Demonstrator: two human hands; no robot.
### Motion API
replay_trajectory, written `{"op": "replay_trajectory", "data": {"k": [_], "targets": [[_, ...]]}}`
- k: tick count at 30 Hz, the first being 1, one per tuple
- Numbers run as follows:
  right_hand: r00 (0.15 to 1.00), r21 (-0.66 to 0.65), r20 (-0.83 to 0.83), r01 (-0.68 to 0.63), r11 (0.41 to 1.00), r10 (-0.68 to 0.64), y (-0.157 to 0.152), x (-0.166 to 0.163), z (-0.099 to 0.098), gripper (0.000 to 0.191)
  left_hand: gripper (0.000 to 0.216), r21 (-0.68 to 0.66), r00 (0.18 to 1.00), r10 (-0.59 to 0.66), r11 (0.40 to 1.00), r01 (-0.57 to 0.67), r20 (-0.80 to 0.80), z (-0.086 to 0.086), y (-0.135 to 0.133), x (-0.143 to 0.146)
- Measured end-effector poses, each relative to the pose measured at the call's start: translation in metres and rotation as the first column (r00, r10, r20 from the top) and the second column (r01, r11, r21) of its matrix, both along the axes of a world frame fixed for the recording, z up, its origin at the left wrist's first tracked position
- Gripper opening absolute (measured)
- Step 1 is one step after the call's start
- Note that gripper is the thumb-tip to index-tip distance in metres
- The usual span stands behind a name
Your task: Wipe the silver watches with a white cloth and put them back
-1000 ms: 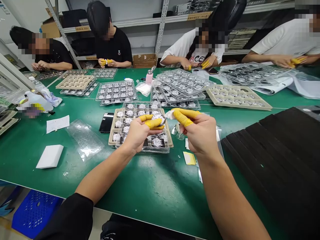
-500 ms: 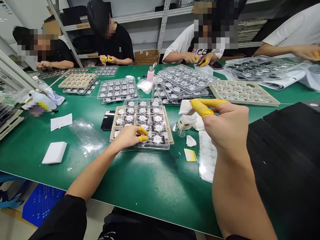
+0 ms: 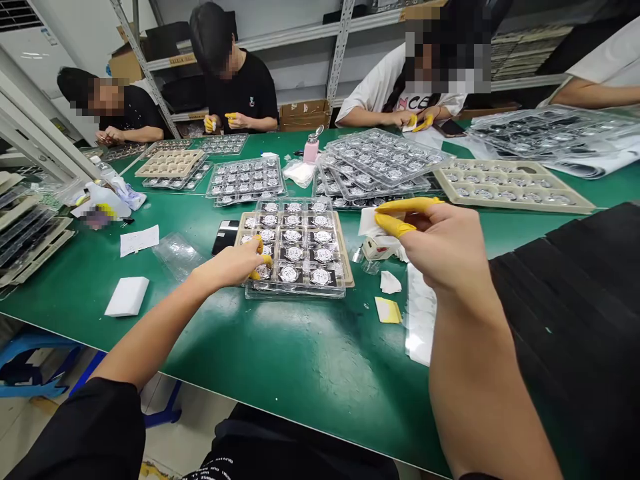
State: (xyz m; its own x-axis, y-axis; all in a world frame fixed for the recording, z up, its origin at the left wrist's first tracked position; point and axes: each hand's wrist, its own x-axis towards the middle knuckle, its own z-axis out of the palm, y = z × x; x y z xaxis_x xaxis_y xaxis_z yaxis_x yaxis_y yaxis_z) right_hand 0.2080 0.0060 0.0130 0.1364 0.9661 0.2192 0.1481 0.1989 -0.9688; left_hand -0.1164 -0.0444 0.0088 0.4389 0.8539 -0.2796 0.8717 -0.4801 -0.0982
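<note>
My left hand, with yellow finger cots, reaches over the front left corner of a clear plastic tray. Its fingers are apart around a round watch-like part in the corner cell; whether they grip it is not clear. More round silver-white parts fill the tray's cells. Under it lies a beige tray. My right hand, also in yellow finger cots, pinches a folded white wipe above a small white box, right of the trays.
Behind are stacked clear trays, another beige tray and a pink pump bottle. A phone lies left of my trays, a white block further left. Black sheets cover the right side. Several co-workers sit opposite.
My left hand has moved left across the tray's front row to the corner part. My right hand still holds the wipe, slightly lower. The whole view has shifted a little.
</note>
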Motion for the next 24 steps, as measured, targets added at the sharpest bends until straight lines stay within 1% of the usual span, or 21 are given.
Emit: {"op": "replay_trajectory", "data": {"k": [2,4,5,6,7,8,9,10,11,12,13,14,15,17,19,20,21,23,24], "targets": [[0.997,0.03,0.054,-0.065,0.997,0.064,-0.001,0.001,-0.002,0.023,0.043,-0.028,0.999,-0.022,0.999,0.023,0.047,0.002,0.002,-0.001],[0.99,0.053,0.073,-0.127,0.99,0.123,-0.002,0.001,-0.003,0.023,0.03,-0.061,0.993,-0.004,0.998,0.011,0.116,0.005,0.005,-0.002],[0.988,0.056,0.084,-0.136,0.989,0.132,-0.003,0.0,-0.002,0.023,0.023,-0.057,0.985,0.023,0.998,-0.014,0.173,0.006,0.007,-0.002],[0.986,0.051,0.096,-0.139,0.989,0.134,-0.004,-0.001,-0.002,0.024,0.016,-0.029,0.963,0.056,0.998,-0.05,0.264,0.007,0.009,-0.001],[0.985,0.041,0.109,-0.139,0.989,0.133,-0.005,-0.003,-0.001,0.024,0.01,0.013,0.914,0.084,0.995,-0.097,0.397,0.006,0.011,0.003],[0.983,0.029,0.124,-0.14,0.99,0.135,-0.006,-0.006,0.0,0.024,0.009,0.055,0.818,0.094,0.987,-0.151,0.567,0.005,0.014,0.009],[0.981,0.019,0.136,-0.145,0.989,0.141,-0.007,-0.009,0.0,0.025,0.013,0.084,0.668,0.078,0.975,-0.207,0.74,0.003,0.018,0.018],[0.978,0.014,0.144,-0.157,0.987,0.154,-0.008,-0.011,0.0,0.025,0.017,0.068,0.469,0.055,0.968,-0.241,0.882,0.0,0.021,0.029],[0.974,0.015,0.149,-0.175,0.984,0.171,-0.009,-0.014,0.0,0.025,0.022,0.018,0.261,0.047,0.971,-0.24,0.964,-0.003,0.025,0.042],[0.971,0.024,0.153,-0.189,0.982,0.184,-0.01,-0.016,0.0,0.024,0.025,-0.037,0.093,0.059,0.974,-0.225,0.994,-0.006,0.028,0.055],[0.969,0.037,0.16,-0.199,0.979,0.191,-0.011,-0.018,-0.001,0.023,0.029,-0.091,-0.016,0.09,0.977,-0.192,0.996,-0.009,0.031,0.067],[0.967,0.051,0.169,-0.204,0.978,0.193,-0.011,-0.019,-0.002,0.022,0.032,-0.125,-0.087,0.111,0.977,-0.171,0.99,-0.012,0.033,0.078],[0.965,0.063,0.176,-0.207,0.976,0.193,-0.011,-0.02,-0.004,0.02,0.034,-0.144,-0.129,0.124,0.976,-0.161,0.984,-0.015,0.033,0.086],[0.966,0.09,0.175,-0.206,0.974,0.188,-0.012,-0.022,-0.006,0.018,0.037,-0.153,-0.169,0.123,0.973,-0.172,0.978,-0.019,0.032,0.094],[0.973,0.127,0.137,-0.202,0.971,0.185,-0.014,-0.026,-0.006,0.017,0.035,-0.134,-0.161,0.1,0.967,-0.216,0.982,-0.023,0.028,0.094],[0.977,0.152,0.107,-0.201,0.968,0.186,-0.016,-0.028,-0.006,0.017,0.032,-0.108,-0.131,0.077,0.961,-0.253,0.988,-0.025,0.026,0.092],[0.979,0.179,0.075,-0.203,0.963,0.192,-0.018,-0.031,-0.005,0.018,0.028,-0.069,-0.081,0.047,0.952,-0.298,0.996,-0.026,0.024,0.09],[0.975,0.235,0.038,-0.223,0.946,0.22,-0.025,-0.036,-0.003,0.018,0.023,0.035,0.048,-0.018,0.925,-0.379,0.999,-0.028,0.021,0.087],[0.974,0.273,0.048,-0.228,0.935,0.223,-0.028,-0.038,-0.002,0.019,0.024,0.087,0.105,-0.048,0.913,-0.399,0.993,-0.028,0.019,0.087]]}}
